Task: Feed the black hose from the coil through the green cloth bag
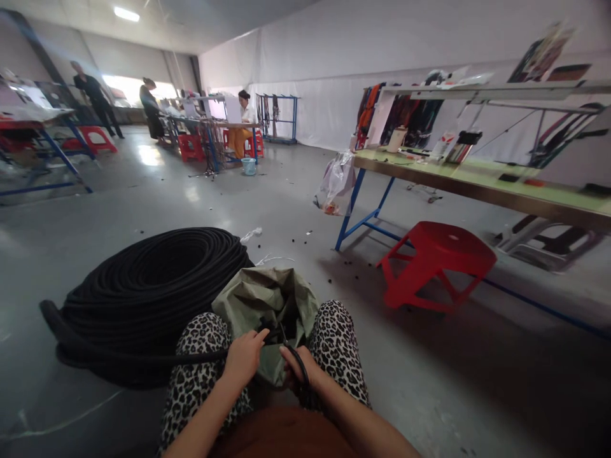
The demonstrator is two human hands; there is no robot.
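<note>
I sit on the floor with my knees in leopard-print trousers. My left hand (244,359) grips a black cord (143,357) that runs left to a large coil of black cord (153,286) on the floor. My right hand (298,366) holds black-handled scissors (292,353), blades pointing toward the cord near my left fingers. Between my knees stands an open olive-green bag (260,299) with dark pieces inside.
A red plastic stool (436,261) stands to the right beside a long green-topped workbench (477,181) on blue legs. A plastic bag (338,181) hangs at the bench's end. Far back, three people are by other tables (200,124). Small black scraps dot the grey floor.
</note>
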